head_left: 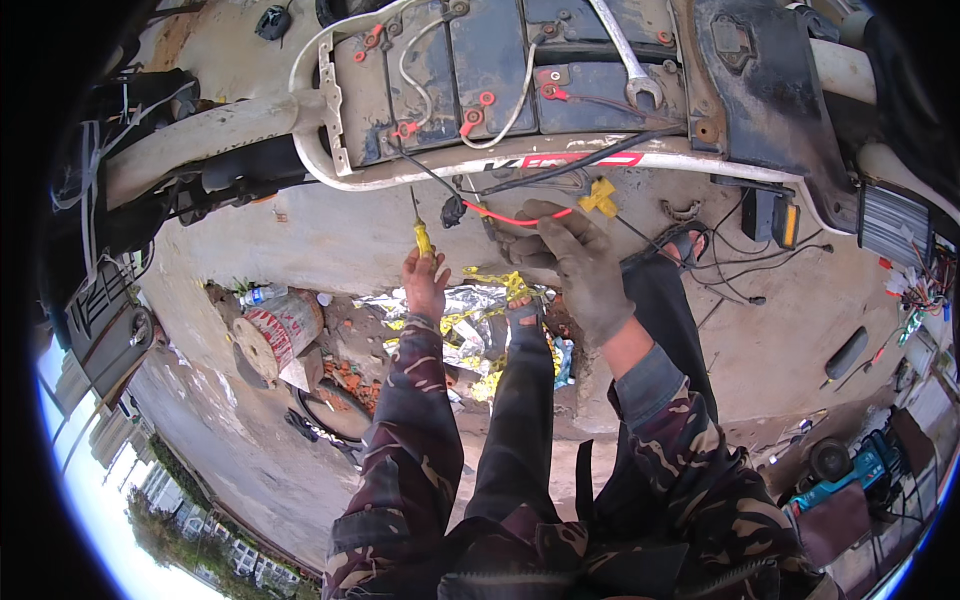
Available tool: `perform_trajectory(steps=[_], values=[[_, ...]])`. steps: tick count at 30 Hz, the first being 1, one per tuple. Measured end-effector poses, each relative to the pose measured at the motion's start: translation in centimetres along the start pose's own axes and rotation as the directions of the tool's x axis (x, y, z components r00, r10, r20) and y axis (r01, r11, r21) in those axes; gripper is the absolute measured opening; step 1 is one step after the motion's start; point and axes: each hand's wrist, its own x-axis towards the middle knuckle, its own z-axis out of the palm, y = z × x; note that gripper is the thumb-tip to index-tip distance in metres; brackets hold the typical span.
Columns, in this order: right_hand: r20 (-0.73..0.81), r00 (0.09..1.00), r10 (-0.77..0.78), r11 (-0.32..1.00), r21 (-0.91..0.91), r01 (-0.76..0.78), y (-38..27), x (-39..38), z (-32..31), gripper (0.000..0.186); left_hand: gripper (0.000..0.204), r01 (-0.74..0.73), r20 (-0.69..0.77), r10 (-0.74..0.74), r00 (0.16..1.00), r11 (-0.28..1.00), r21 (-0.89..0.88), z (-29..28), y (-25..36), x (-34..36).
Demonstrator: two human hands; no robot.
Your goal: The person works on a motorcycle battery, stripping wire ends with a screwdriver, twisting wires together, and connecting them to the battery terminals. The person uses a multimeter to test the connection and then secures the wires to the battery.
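In my bare left hand (427, 288) is a screwdriver (422, 237) with a yellow handle, its thin shaft pointing up toward the vehicle frame. A grey glove covers my right hand (590, 270), whose curled fingers hold a red wire (505, 216). The wire runs left to a black connector (453, 211) hanging below the white frame tube (720, 170). Close to the gloved fingers, on the right, is a yellow plug (600, 198). Above both hands, several dark batteries (490, 60) with red terminals sit in the frame.
A metal wrench (632, 68) lies over the batteries. Black cables (735, 265) trail on the ground at right. A wooden spool (275, 335) stands at lower left, near silver and yellow wrapping (465, 325). At lower right lies a teal power tool (850, 470).
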Motion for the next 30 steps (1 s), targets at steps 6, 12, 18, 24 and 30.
perform_trajectory(steps=[6, 12, 18, 24, 30], values=[[-0.021, 1.0, 0.002, 0.999, -0.047, -0.003, 1.0, 0.0, -0.5, 0.028, 0.048, 0.009, 0.202, -0.003, 0.979, 1.0, -0.03, 5.5, -0.5, 4.8], [-0.017, 1.0, -0.01, 1.0, 0.001, 0.01, 1.3, 0.2, -1.2, 0.029, 0.055, 0.037, 0.295, -0.08, 0.952, 0.988, 0.148, 5.7, -2.3, 4.9], [-0.039, 0.999, 0.007, 0.983, 0.181, 0.0, 1.2, 0.8, -1.7, 0.025, 0.064, 0.104, 0.247, -0.145, 0.958, 0.98, 0.171, 5.0, -1.7, 2.0], [-0.068, 0.997, 0.022, 0.99, 0.14, -0.012, 0.8, 0.9, -2.3, 0.026, 0.062, 0.048, 0.386, -0.041, 0.922, 0.999, -0.008, 7.5, 1.2, -0.9], [-0.052, 0.999, -0.004, 0.994, 0.113, 0.01, 0.5, 1.4, -2.7, 0.032, 0.055, 0.129, 0.525, -0.102, 0.845, 0.992, -0.014, 10.2, 1.9, -3.5]])
